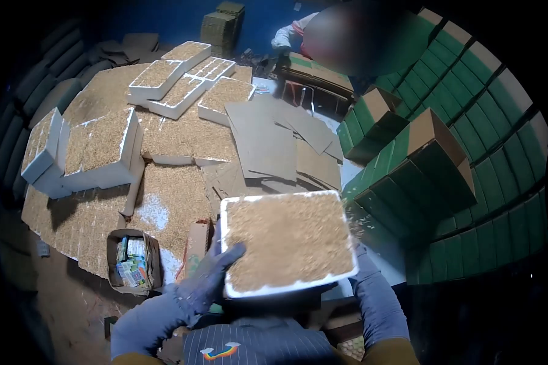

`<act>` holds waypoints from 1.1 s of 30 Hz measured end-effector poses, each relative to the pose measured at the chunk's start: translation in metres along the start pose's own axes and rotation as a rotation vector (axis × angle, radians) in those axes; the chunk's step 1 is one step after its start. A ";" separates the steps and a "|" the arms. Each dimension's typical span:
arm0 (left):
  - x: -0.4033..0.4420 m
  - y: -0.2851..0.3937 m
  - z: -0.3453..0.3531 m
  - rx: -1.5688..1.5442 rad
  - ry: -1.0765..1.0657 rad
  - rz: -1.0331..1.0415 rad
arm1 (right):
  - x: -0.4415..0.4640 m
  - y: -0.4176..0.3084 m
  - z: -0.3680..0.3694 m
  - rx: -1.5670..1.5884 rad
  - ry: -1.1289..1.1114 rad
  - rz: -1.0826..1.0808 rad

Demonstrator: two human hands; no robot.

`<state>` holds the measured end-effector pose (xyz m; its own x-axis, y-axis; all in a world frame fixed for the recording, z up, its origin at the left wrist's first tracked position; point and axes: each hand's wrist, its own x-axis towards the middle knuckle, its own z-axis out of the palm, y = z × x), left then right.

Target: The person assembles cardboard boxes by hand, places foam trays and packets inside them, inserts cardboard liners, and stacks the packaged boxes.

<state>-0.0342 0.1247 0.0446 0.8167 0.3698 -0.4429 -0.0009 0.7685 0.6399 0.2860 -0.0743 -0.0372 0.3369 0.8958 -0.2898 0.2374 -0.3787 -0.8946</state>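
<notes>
At lower centre I hold the tray (256,293) up, left hand (208,272) gripping its edge, thumb on top, right hand (361,258) at the far side, fingers hidden, seemingly shaking loose flakes (360,227), where moving on calls for level, even support.

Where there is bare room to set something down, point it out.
A pale strip of tabletop looks free between the grey right sleeve and the open green cardboard boxes; a slimmer gap separates those boxes from the flat grey cardboard sheets. Leftward is crowded: white foam trays filled with tan granules.
</notes>
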 end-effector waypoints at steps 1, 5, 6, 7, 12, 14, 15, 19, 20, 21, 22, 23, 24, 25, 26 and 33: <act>-0.011 -0.004 -0.014 0.001 -0.006 -0.018 | 0.005 0.010 0.003 -0.089 0.037 -0.054; -0.044 -0.012 -0.039 0.074 0.014 -0.012 | 0.037 0.040 0.027 -0.248 0.168 -0.206; -0.039 -0.023 -0.039 0.109 0.051 -0.008 | 0.026 0.009 0.033 -0.035 0.169 -0.011; -0.035 -0.032 -0.040 0.143 0.091 0.001 | 0.022 -0.002 0.031 -0.064 0.117 -0.036; -0.004 -0.058 -0.046 0.645 0.198 -0.008 | 0.097 -0.005 -0.015 -0.008 -0.114 0.087; -0.003 -0.053 -0.037 0.986 0.314 -0.044 | 0.145 -0.037 0.011 -0.362 0.128 -0.236; -0.006 -0.040 -0.015 1.108 0.396 -0.160 | 0.172 -0.048 0.022 -0.432 0.106 -0.226; 0.001 -0.074 -0.019 1.370 0.463 0.543 | 0.285 -0.014 0.056 -0.982 0.479 -0.258; -0.003 -0.074 -0.019 1.376 0.439 0.710 | 0.289 -0.011 0.065 -0.925 0.461 -0.116; -0.015 -0.062 -0.012 1.365 0.451 0.743 | 0.298 0.009 0.071 -0.933 0.384 -0.069; -0.029 -0.047 -0.010 1.350 0.450 0.782 | 0.291 0.021 0.076 -1.038 0.321 -0.096; -0.042 -0.042 -0.020 1.361 0.558 0.868 | 0.274 0.016 0.079 -1.103 0.231 -0.194; -0.050 -0.035 -0.037 1.354 0.720 0.911 | 0.255 0.012 0.080 -1.131 0.176 -0.312; -0.059 -0.034 -0.065 1.306 0.893 0.899 | 0.248 0.026 0.072 -1.198 0.190 -0.517; -0.062 -0.033 -0.103 1.272 1.044 0.791 | 0.245 0.033 0.061 -1.249 0.182 -0.620; -0.081 -0.021 -0.287 1.909 1.062 0.086 | 0.134 -0.058 0.010 -0.606 0.497 -0.726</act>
<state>-0.2660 0.2289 -0.1132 0.3129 0.9488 -0.0434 0.9491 -0.3105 0.0533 0.3085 0.0702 -0.0275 0.2340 0.8096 0.5383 0.8978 0.0326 -0.4392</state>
